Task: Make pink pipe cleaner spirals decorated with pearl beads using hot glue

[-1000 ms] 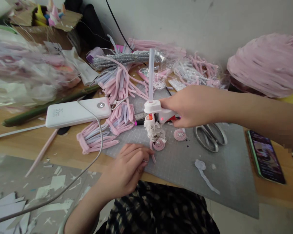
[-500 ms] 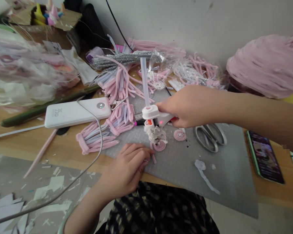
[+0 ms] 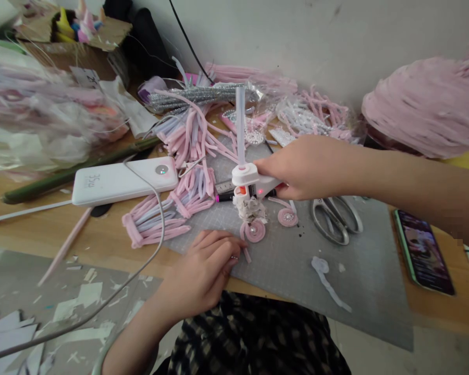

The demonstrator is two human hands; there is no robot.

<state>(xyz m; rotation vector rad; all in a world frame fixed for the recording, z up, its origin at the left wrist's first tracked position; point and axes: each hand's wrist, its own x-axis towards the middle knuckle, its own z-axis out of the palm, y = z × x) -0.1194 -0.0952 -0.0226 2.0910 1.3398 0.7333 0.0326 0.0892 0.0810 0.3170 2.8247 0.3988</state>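
My right hand (image 3: 293, 167) is closed round the handle of a white hot glue gun (image 3: 247, 179), a clear glue stick (image 3: 241, 125) rising from its back. The gun points down, its nozzle end wrapped in crumpled, stained material, just above a pink coil (image 3: 255, 232) with a pearl at its centre. Beside the coil's tail rests my left hand (image 3: 213, 263), fingers bent together, with small shiny bits showing at the fingertips; what they hold is unclear. A second pink coil (image 3: 287, 216) with a beaded centre lies to the right on the grey cutting mat (image 3: 281, 276).
Scissors (image 3: 336, 221) and a pale curled strip (image 3: 328, 281) lie on the mat. A phone (image 3: 424, 252) is at right. At left, a white power bank (image 3: 125, 180) has a cable crossing near my left arm. Bundled pink and lilac stems (image 3: 189, 135) lie behind.
My right hand has shifted the glue gun slightly right and the glue stick stands more upright. More of the coil with its pearl shows below the nozzle. My left hand stays still.
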